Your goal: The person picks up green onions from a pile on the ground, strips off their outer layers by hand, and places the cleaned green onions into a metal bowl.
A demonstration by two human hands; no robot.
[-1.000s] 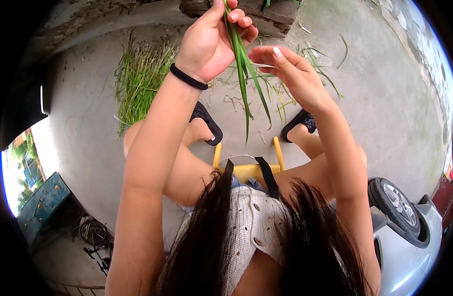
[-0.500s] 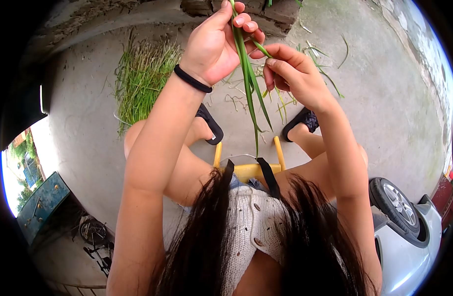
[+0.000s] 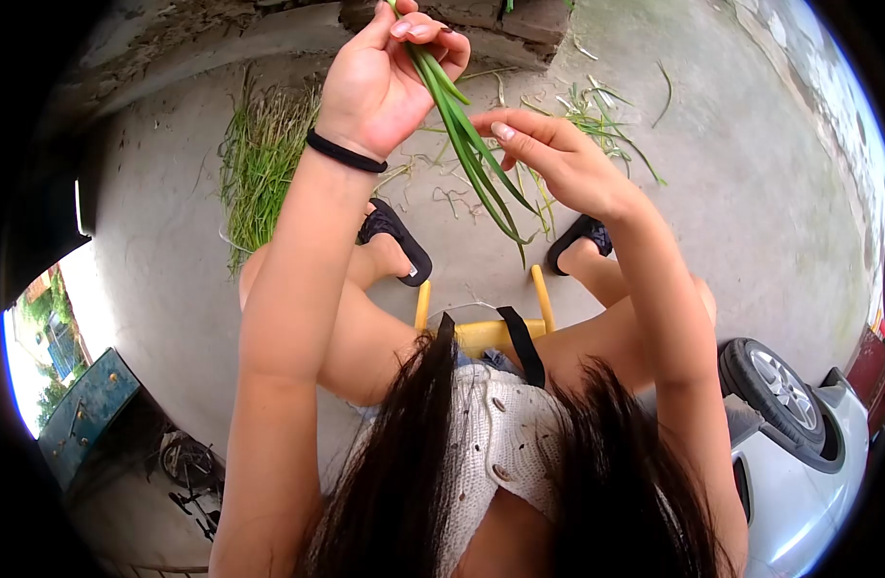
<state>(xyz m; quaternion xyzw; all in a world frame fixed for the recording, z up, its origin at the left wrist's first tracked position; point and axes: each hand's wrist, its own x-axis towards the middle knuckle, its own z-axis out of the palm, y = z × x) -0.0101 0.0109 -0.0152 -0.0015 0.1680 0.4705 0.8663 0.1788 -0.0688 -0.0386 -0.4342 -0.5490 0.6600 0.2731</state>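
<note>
My left hand (image 3: pixel 390 77), a black band at its wrist, is closed around a small bunch of long green chives (image 3: pixel 473 149). The leaves hang down and to the right from its fingers, tips loose in the air. My right hand (image 3: pixel 553 159) is just right of the leaves, its index finger and thumb stretched out. Nothing shows between its fingers, and I cannot tell whether the fingertips touch the leaves. On the floor at left lies a large pile of chives (image 3: pixel 264 164), some with pale, dry ends.
Loose leaf scraps (image 3: pixel 597 120) are scattered over the concrete floor (image 3: pixel 751 222) ahead. I sit with a yellow stool (image 3: pixel 486 334) between my legs. A silver car (image 3: pixel 808 501) with its wheel (image 3: pixel 775 390) is at lower right. A bicycle (image 3: pixel 187 462) stands at lower left.
My left hand has moved left and slightly up with the chives. My right hand has let go of the leaf it was pinching and its fingers have spread.
</note>
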